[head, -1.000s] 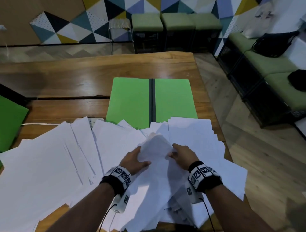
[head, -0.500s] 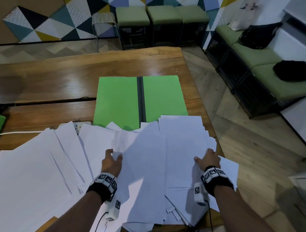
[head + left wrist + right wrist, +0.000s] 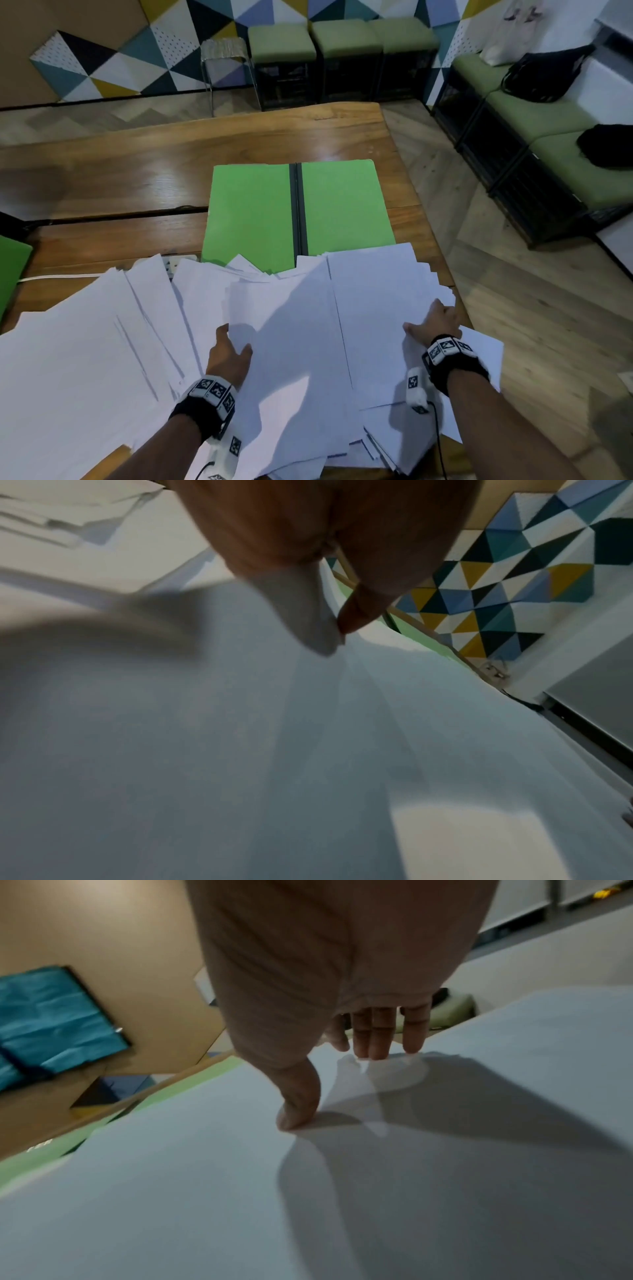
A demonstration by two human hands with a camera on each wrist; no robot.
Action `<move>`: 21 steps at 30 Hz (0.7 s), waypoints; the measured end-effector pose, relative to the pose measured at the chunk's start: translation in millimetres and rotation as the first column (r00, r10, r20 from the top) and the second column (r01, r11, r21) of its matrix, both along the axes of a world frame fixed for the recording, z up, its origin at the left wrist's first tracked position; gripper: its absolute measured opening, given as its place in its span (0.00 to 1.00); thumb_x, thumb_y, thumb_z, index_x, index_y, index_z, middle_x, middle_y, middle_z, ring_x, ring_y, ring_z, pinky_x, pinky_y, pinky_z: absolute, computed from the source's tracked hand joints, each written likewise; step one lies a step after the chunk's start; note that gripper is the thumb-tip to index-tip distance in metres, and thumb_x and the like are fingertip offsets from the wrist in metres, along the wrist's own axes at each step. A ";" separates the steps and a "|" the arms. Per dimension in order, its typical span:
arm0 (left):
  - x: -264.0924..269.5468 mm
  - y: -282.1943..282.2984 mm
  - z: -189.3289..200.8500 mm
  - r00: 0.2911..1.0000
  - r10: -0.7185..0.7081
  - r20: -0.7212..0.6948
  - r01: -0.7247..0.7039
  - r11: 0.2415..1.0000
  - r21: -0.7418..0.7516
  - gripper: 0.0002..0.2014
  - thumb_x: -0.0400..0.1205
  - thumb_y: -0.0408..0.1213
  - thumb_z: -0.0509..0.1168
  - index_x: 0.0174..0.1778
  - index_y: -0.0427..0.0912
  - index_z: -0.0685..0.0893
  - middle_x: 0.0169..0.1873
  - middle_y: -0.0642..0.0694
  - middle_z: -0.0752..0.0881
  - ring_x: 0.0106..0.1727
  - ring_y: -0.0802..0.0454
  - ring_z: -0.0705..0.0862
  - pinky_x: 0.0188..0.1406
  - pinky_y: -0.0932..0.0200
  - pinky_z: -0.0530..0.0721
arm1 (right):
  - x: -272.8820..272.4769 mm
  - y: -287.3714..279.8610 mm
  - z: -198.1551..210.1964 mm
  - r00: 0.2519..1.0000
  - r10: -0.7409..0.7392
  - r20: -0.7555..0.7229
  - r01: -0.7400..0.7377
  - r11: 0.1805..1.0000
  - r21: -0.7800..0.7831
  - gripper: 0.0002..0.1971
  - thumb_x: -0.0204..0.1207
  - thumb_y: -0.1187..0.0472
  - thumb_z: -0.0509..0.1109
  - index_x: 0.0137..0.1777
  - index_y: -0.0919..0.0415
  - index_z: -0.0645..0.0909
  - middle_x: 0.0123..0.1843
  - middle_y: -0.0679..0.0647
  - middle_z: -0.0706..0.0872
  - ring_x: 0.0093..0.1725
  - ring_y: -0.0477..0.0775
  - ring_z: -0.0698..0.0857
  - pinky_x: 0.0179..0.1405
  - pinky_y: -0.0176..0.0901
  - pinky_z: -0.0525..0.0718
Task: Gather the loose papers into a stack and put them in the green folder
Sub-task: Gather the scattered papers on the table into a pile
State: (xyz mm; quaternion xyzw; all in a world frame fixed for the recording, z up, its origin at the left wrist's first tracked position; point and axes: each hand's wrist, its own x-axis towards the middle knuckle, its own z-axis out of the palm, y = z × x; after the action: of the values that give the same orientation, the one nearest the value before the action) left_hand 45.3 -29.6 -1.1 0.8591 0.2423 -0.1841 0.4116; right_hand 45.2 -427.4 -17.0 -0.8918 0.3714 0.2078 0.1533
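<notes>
Many loose white papers lie fanned over the near half of the wooden table, and their far edge overlaps the open green folder. My left hand holds the left edge of the middle sheets, thumb on top. In the left wrist view a paper flap is pinched beside the thumb. My right hand rests flat on the right-hand pile near the table's right edge. Its straight fingers and thumb press on the paper.
A white power strip with its cable peeks out from under the papers on the left. Another green sheet sits at the far left edge. Papers overhang the table's right edge. Green benches with dark bags stand to the right.
Both hands held a lifted sheet together in the middle; now they have spread apart, the sheet lies flat, and my right hand has slid out to the right pile.
</notes>
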 end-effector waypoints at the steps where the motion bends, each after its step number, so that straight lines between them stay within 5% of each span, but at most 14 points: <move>1: -1.1 2.2 -0.9 1.000 0.023 -0.003 -0.023 1.000 0.002 0.31 0.82 0.37 0.64 0.80 0.44 0.59 0.63 0.31 0.81 0.56 0.34 0.83 0.56 0.49 0.81 | 1.8 1.7 -0.5 1.000 0.015 0.009 -0.015 1.000 -0.025 0.46 0.64 0.44 0.78 0.77 0.62 0.60 0.76 0.64 0.63 0.76 0.65 0.63 0.66 0.60 0.74; 6: -7.0 5.9 -1.5 0.991 0.130 -0.010 -0.130 0.992 0.004 0.28 0.85 0.39 0.59 0.80 0.46 0.57 0.70 0.30 0.76 0.67 0.32 0.78 0.63 0.46 0.75 | 8.0 4.4 -3.1 1.000 0.024 0.020 -0.023 1.000 -0.020 0.36 0.61 0.53 0.80 0.65 0.59 0.66 0.68 0.61 0.65 0.70 0.65 0.69 0.58 0.60 0.80; 11: -12.6 10.7 -7.3 0.987 0.161 -0.020 -0.160 0.987 0.009 0.26 0.86 0.38 0.57 0.80 0.44 0.57 0.69 0.30 0.76 0.65 0.31 0.78 0.63 0.43 0.76 | 8.4 -6.2 4.7 0.995 -0.051 0.086 0.046 0.997 0.063 0.43 0.60 0.59 0.82 0.74 0.60 0.65 0.73 0.63 0.66 0.74 0.65 0.69 0.64 0.54 0.80; 15: -13.9 10.2 -11.7 0.990 0.140 -0.033 -0.140 0.990 -0.010 0.25 0.87 0.36 0.55 0.79 0.44 0.56 0.68 0.29 0.76 0.63 0.31 0.79 0.59 0.45 0.76 | 8.7 -14.3 11.7 0.982 0.008 0.190 -0.022 0.997 0.071 0.29 0.67 0.59 0.75 0.68 0.58 0.73 0.67 0.60 0.79 0.70 0.60 0.75 0.68 0.47 0.72; 18: -13.6 11.8 -14.2 0.992 0.121 -0.028 -0.121 0.993 -0.008 0.24 0.87 0.35 0.54 0.79 0.45 0.56 0.67 0.29 0.76 0.60 0.32 0.79 0.54 0.47 0.76 | 6.3 -6.2 15.7 0.974 -0.031 0.223 -0.028 0.966 0.257 0.24 0.76 0.66 0.69 0.71 0.62 0.69 0.65 0.65 0.80 0.65 0.65 0.79 0.61 0.47 0.74; 21: -12.8 12.7 -11.3 0.993 0.112 -0.040 -0.113 0.994 -0.014 0.25 0.87 0.34 0.53 0.80 0.45 0.55 0.68 0.29 0.75 0.59 0.34 0.79 0.54 0.48 0.75 | 3.6 -2.5 20.3 0.967 0.010 0.256 -0.094 0.943 0.318 0.25 0.78 0.72 0.59 0.73 0.56 0.68 0.58 0.64 0.84 0.53 0.62 0.82 0.52 0.47 0.77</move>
State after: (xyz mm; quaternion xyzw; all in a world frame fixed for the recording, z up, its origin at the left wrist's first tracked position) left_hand 32.5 -16.9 -12.4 0.8369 0.2969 -0.1794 0.4234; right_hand 48.8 -430.0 3.3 -0.8825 0.2855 0.1564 0.3394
